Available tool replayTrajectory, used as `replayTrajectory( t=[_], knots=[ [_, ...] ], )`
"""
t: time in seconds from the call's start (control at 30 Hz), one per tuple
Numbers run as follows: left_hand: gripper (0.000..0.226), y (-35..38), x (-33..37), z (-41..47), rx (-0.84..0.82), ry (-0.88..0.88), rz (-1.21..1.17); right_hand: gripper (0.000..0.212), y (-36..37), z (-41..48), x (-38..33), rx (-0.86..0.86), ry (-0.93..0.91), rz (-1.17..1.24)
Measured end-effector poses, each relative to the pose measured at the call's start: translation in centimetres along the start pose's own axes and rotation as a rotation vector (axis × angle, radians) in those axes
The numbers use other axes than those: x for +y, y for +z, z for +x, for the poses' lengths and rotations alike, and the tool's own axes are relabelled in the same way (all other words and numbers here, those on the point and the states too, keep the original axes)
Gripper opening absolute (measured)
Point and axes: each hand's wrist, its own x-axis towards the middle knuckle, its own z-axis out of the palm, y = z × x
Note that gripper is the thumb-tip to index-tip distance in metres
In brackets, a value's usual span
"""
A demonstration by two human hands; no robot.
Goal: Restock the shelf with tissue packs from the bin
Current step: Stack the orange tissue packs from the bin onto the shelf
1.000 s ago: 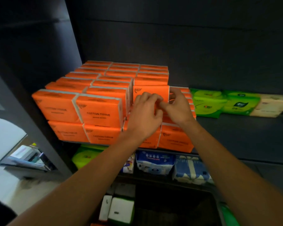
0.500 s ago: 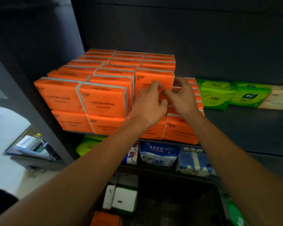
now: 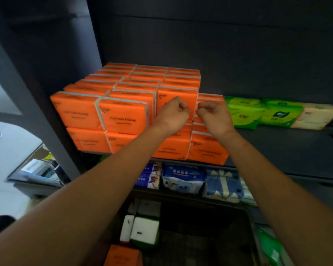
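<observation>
Head view: left hand point(image 3: 172, 114) and right hand point(image 3: 213, 117) curled; orange packs point(image 3: 123, 115) behind.

Orange tissue packs point(image 3: 123, 116) stand two high on the shelf point(image 3: 286, 150); one pack point(image 3: 121, 254) lies in the bin point(image 3: 200, 246).

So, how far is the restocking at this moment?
Done: stacked orange packs fill the left of the shelf, two layers high. In hand: nothing; the left hand and right hand are curled and empty before the stack. Left: a spare orange pack lies in the bin below; the rightmost column looks lower.
</observation>
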Motion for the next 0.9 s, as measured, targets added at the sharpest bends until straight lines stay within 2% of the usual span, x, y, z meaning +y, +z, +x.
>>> replayTrajectory(
  t=[0.07,0.23,0.37,0.57,0.9],
  knots=[
    [0.013,0.0,0.3,-0.7,-0.010,0.010,-0.015,0.014,-0.6,-1.0,-0.6,-0.037,0.029,0.085],
    [0.014,-0.8,1.3,-3.6,-0.130,0.024,-0.052,0.022,-2.5,-4.6,-2.5,-0.199,0.027,0.144],
    [0.019,-2.7,1.7,-6.3,-0.182,0.083,-0.012,0.018,-4.2,-7.9,-3.5,-0.263,0.017,0.104],
    [0.021,-5.2,1.2,-12.7,-0.297,0.072,0.104,0.011,-6.0,-14.9,-3.6,-0.374,-0.009,0.015],
    [0.018,-3.4,-5.7,-23.8,-0.488,-0.036,0.199,0.010,-3.9,-26.0,1.7,-0.573,0.066,-0.140]
  ],
)
